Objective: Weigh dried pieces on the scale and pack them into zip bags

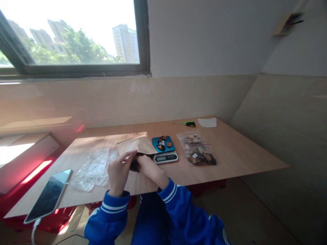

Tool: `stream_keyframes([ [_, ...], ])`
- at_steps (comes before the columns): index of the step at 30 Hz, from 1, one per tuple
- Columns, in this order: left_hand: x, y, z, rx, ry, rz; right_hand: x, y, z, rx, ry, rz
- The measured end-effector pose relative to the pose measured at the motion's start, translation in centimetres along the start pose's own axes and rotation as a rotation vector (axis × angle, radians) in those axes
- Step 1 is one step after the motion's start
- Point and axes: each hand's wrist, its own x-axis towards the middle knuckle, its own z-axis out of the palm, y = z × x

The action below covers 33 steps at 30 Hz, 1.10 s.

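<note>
A brown kraft paper bag (139,143) lies tilted in front of me, its dark mouth facing my body. My left hand (120,172) pinches the upper edge of that mouth between thumb and fingers. Reaching into the opening, my right hand (150,168) has its fingertips hidden, so what they touch does not show. Just beyond, a small digital scale (167,157) has a blue weighing plate (155,140), and the bag's corner touches or overlaps its left side. Several dark brown dried slices (169,144) and a small white label rest on the plate.
Right of the scale lie zip bags (201,149) with dried slices. Empty clear zip bags (93,168) lie at left, near a phone (49,194) with a cable, jutting over the table's front edge. A screwdriver (189,124) and white paper (207,122) lie at the back.
</note>
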Motion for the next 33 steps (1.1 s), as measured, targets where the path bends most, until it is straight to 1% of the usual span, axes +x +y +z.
stream_keyframes([
  [3, 0.3, 0.1, -0.1, 0.020, 0.004, -0.016, -0.7, -1.6, -1.3, -0.082, -0.019, -0.036],
  [5, 0.5, 0.2, -0.2, 0.031, 0.006, -0.018, -0.9, -2.1, -1.9, -0.077, -0.004, -0.074],
  [9, 0.9, 0.3, -0.4, 0.043, -0.008, 0.004, -1.3, -2.2, -2.8, -0.037, 0.001, -0.118],
  [12, 1.1, 0.2, -0.4, 0.047, -0.008, 0.008, -1.6, -2.1, -3.6, 0.044, 0.026, -0.127],
  [16, 1.4, 0.2, -0.2, 0.041, -0.006, 0.024, -2.0, -1.9, -4.6, 0.246, 0.075, -0.067],
  [21, 2.0, 0.6, 0.0, 0.053, -0.012, 0.016, -2.3, -1.7, -5.9, 0.659, 0.085, 0.011],
  [24, 2.3, 0.8, -0.1, 0.073, -0.005, 0.005, -2.7, -1.3, -7.3, 0.850, 0.158, 0.032],
  [27, 2.6, 0.7, -0.2, 0.124, 0.008, -0.006, -3.1, 0.3, -9.2, 0.935, 0.287, 0.084],
  [29, 2.7, 0.4, -0.2, 0.150, 0.012, -0.015, -3.0, 2.3, -10.6, 0.886, 0.384, 0.113],
  [31, 2.7, 0.1, -0.1, 0.160, 0.013, -0.031, -2.2, 4.8, -11.7, 0.708, 0.491, 0.121],
  [33, 2.7, -0.1, 0.1, 0.161, 0.011, -0.045, -1.0, 7.3, -12.4, 0.475, 0.572, 0.113],
])
